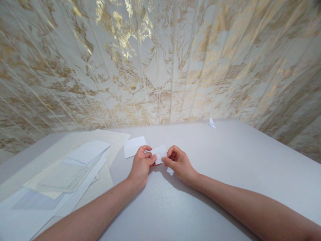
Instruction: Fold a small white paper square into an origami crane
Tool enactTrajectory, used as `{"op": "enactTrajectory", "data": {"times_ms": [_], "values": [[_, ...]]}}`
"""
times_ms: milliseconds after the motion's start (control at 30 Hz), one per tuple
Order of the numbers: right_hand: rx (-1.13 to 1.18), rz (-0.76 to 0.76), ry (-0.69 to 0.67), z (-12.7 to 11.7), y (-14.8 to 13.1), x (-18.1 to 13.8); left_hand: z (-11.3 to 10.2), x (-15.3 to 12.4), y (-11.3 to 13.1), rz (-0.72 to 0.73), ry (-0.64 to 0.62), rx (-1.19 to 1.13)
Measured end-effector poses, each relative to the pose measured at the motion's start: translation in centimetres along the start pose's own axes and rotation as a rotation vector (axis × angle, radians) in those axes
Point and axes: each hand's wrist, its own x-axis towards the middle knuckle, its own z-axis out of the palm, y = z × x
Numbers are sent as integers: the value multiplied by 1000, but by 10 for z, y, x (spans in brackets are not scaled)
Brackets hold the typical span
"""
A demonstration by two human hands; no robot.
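Observation:
A small folded piece of white paper (pixel 159 151) is held up between both hands, above the table. My left hand (pixel 142 164) is closed on its left side, thumb in front and fingers behind. On the right edge, my right hand (pixel 181 164) pinches the paper between thumb and bent forefinger. Below it, partly hidden by my right hand, a small white paper piece (pixel 170 171) lies on the table. Just behind my left hand lies a flat white paper sheet (pixel 134 146).
Loose papers (pixel 75 167), some printed, lie spread and overlapping on the left of the pale table (pixel 240 160). A small folded white paper shape (pixel 212 123) stands near the back edge. Behind the table rises a white and gold patterned curtain (pixel 160 67).

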Motion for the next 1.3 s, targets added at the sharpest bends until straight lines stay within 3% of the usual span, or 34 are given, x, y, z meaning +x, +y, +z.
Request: {"op": "enactTrajectory", "data": {"times_ms": [200, 367, 567, 833, 1000, 1133, 1300], "values": [[57, -16, -53, -5, -3, 0, -12, 4, 1, 159, -116, 249], [8, 22, -118, -10, -3, 3, -18, 6, 5, 111, -310, 395], [-116, -3, -212, -9, -1, -2, -11, 2, 7, 110, -123, 219], [-442, -331, -311, -21, -8, -3, -19, 9, 13, 39, -175, 275], [-682, -560, -356, -31, -8, 2, -27, 14, 12, 26, -293, 505], [-807, -656, -465, -32, -8, 6, -26, 13, 8, 229, -331, 753], [-886, -644, -545, -26, -10, 5, -24, 9, 9, 512, -316, 1018]]}}
